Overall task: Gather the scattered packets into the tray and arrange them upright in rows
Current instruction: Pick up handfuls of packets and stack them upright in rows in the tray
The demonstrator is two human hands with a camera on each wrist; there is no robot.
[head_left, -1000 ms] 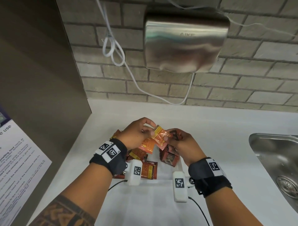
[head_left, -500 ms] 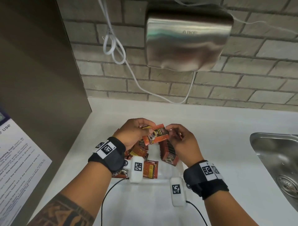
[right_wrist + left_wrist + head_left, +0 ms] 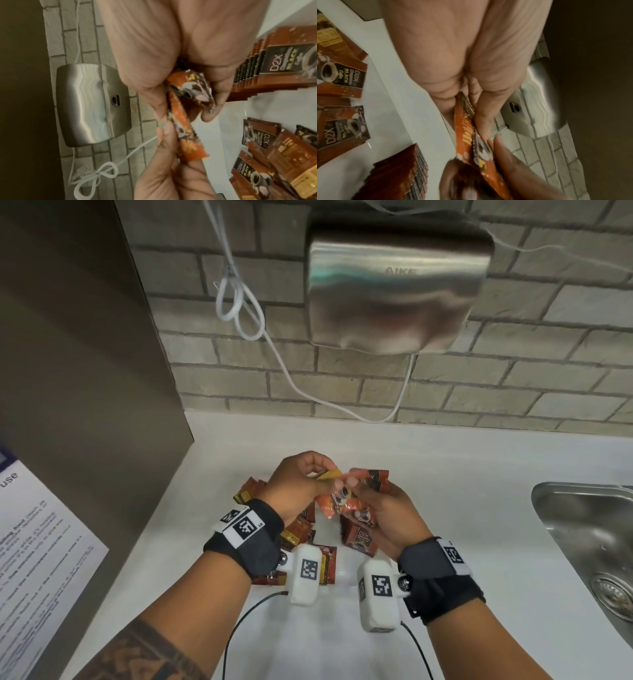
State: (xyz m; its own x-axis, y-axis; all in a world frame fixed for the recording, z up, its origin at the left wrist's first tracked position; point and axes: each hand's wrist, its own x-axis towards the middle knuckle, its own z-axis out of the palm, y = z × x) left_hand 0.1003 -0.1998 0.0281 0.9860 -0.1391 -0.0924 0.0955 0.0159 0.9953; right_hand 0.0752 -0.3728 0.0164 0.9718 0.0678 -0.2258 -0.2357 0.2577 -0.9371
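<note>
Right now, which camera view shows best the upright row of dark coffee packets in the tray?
The right wrist view: the upright row of packets fills its upper right, label readable. The left wrist view shows only the row's blurred edges at the bottom. In the head view the right hand hides most of it.

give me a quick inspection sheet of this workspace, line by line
Surface: white counter, with a clear tray on it in front of the person.
Job's things: an upright row of brown packets stands in the tray; loose packets lie flat and overlapping beside it; the orange packets are held above the tray.
Clutter: nothing seen.
Hands: left hand and right hand both pinch the orange packets between them.
Cables: a white cable hangs looped on the wall and runs to the hand dryer; black leads trail from the wrist cameras.
Surroundings: brick wall, steel sink on the right, printed notice on the left.
</note>
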